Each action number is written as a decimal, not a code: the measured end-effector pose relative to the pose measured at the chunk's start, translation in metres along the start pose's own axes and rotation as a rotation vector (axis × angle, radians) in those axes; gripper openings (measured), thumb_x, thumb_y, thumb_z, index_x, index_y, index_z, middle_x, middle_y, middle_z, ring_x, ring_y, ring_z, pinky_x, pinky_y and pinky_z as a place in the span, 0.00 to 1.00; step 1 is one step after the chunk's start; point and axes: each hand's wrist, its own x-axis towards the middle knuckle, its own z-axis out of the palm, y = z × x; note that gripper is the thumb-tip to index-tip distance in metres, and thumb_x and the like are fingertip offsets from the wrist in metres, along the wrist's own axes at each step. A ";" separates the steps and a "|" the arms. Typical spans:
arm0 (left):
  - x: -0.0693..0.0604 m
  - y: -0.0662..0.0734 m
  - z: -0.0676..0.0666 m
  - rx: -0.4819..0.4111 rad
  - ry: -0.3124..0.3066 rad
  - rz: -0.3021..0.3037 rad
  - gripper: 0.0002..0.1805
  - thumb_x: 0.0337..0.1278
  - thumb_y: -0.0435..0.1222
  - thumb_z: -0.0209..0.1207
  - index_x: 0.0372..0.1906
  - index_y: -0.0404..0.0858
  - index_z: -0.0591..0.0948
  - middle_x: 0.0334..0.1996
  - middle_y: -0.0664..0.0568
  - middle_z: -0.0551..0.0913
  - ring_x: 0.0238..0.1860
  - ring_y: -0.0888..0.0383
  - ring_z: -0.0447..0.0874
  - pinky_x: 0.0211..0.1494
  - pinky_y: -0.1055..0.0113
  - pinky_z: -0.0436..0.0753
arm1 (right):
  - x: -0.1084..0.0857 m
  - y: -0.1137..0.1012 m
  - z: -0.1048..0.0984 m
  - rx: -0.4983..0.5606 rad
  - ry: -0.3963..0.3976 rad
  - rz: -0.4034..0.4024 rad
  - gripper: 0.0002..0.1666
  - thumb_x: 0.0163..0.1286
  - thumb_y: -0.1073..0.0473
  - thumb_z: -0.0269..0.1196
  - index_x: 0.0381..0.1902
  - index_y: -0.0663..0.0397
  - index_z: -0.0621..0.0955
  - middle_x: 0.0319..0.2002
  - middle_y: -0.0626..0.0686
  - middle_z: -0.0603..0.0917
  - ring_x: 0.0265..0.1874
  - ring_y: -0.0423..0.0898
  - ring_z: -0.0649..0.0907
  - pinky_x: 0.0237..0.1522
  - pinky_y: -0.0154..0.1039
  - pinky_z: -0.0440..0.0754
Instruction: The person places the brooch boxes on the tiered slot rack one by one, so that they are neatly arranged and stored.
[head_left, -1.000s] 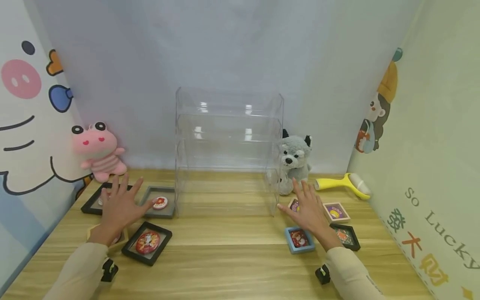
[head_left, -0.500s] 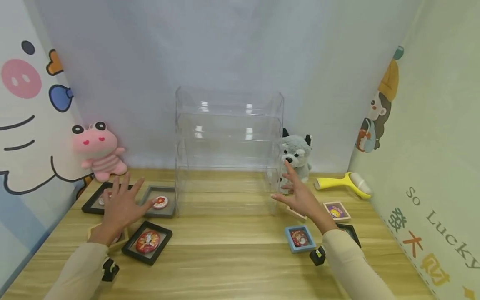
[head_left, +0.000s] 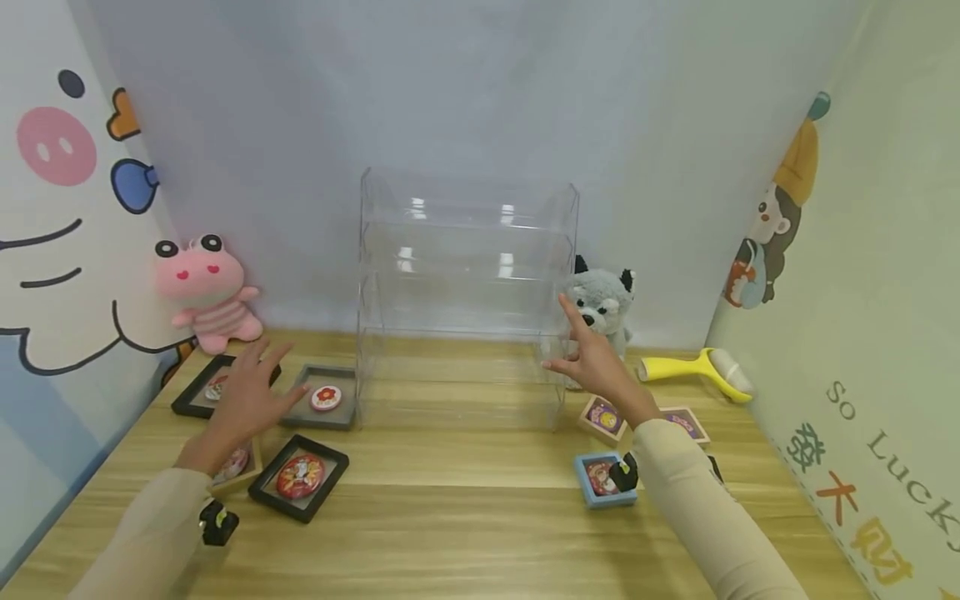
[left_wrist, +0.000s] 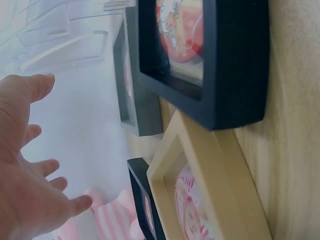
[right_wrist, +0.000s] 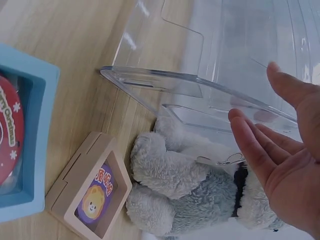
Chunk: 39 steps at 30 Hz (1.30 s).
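Note:
My left hand [head_left: 243, 400] hovers with spread fingers above several photo-frame-like display frames and holds nothing. Around it are a grey frame [head_left: 318, 423] with a flower badge [head_left: 326, 398], a black frame [head_left: 327, 492] with a red badge [head_left: 301, 477], and a tan frame [left_wrist: 222, 165]. Another black frame [head_left: 197, 411] lies partly behind the hand. My right hand [head_left: 596, 362], thumb and fingers apart, is beside the right side panel of a clear tiered acrylic rack [head_left: 465, 334]. Whether it touches the panel I cannot tell. Below it lies a beige frame [right_wrist: 75, 187] with a lion badge [right_wrist: 93, 200].
A grey plush dog [head_left: 600, 292] sits right behind the rack; a pink plush toy [head_left: 198, 279] leans at the back left. At right are a yellow-handled roller [head_left: 675, 367], a blue frame [head_left: 611, 502] and another beige frame [head_left: 697, 429]. Printed walls enclose the wooden table [head_left: 450, 533].
My right hand has moved up and left, away from the small frames toward the rack's side. My left hand has shifted only slightly. The head view has turned a little.

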 end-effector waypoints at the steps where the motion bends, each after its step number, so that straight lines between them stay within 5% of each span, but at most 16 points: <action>1: 0.000 -0.001 -0.001 -0.024 -0.021 -0.012 0.39 0.57 0.41 0.67 0.69 0.28 0.66 0.69 0.20 0.58 0.68 0.20 0.55 0.62 0.22 0.59 | 0.000 0.000 0.000 0.004 -0.003 0.001 0.62 0.63 0.57 0.72 0.81 0.45 0.44 0.61 0.76 0.75 0.39 0.61 0.89 0.46 0.56 0.86; 10: 0.006 -0.005 -0.009 -0.137 -0.235 -0.073 0.38 0.68 0.45 0.60 0.74 0.30 0.61 0.70 0.24 0.58 0.67 0.23 0.59 0.63 0.26 0.63 | -0.003 -0.002 -0.001 0.021 -0.010 0.021 0.58 0.67 0.59 0.68 0.81 0.42 0.43 0.62 0.77 0.74 0.40 0.61 0.88 0.42 0.54 0.87; 18: 0.033 -0.011 0.000 -0.114 -0.406 0.008 0.33 0.63 0.33 0.61 0.69 0.25 0.65 0.62 0.17 0.66 0.53 0.23 0.76 0.50 0.36 0.79 | -0.005 0.000 -0.003 0.019 -0.019 0.030 0.56 0.69 0.54 0.67 0.81 0.43 0.44 0.61 0.77 0.75 0.43 0.64 0.88 0.46 0.58 0.85; 22: 0.038 -0.014 0.006 -0.078 -0.429 0.061 0.32 0.53 0.27 0.63 0.65 0.23 0.69 0.55 0.16 0.72 0.52 0.24 0.76 0.50 0.37 0.79 | -0.004 -0.001 -0.004 0.008 -0.030 0.033 0.56 0.70 0.53 0.66 0.81 0.41 0.43 0.61 0.77 0.74 0.44 0.64 0.87 0.48 0.59 0.85; 26: 0.044 -0.014 0.006 -0.049 -0.448 0.053 0.34 0.45 0.25 0.63 0.63 0.22 0.70 0.52 0.16 0.73 0.54 0.23 0.74 0.50 0.39 0.79 | -0.002 -0.003 -0.006 0.004 -0.036 0.043 0.56 0.70 0.52 0.66 0.81 0.39 0.42 0.61 0.75 0.76 0.44 0.62 0.88 0.46 0.58 0.85; 30: 0.050 -0.015 0.005 -0.056 -0.527 -0.002 0.36 0.45 0.22 0.57 0.66 0.22 0.67 0.54 0.14 0.71 0.36 0.38 0.83 0.35 0.53 0.82 | -0.002 -0.005 -0.007 -0.008 -0.030 0.049 0.56 0.69 0.53 0.66 0.81 0.39 0.42 0.59 0.75 0.77 0.43 0.61 0.88 0.45 0.57 0.85; 33: 0.054 -0.015 0.006 -0.082 -0.578 -0.052 0.37 0.45 0.20 0.51 0.68 0.23 0.65 0.55 0.14 0.70 0.25 0.49 0.80 0.25 0.62 0.79 | -0.002 -0.005 -0.007 -0.001 -0.031 0.060 0.57 0.69 0.53 0.67 0.81 0.38 0.43 0.58 0.74 0.77 0.43 0.61 0.88 0.45 0.56 0.86; 39: 0.057 -0.020 0.010 -0.044 -0.577 -0.050 0.36 0.42 0.20 0.51 0.66 0.22 0.67 0.47 0.18 0.76 0.37 0.40 0.78 0.30 0.61 0.79 | -0.003 -0.004 -0.007 0.012 -0.040 0.070 0.60 0.67 0.53 0.69 0.81 0.34 0.42 0.55 0.71 0.79 0.44 0.62 0.87 0.46 0.56 0.86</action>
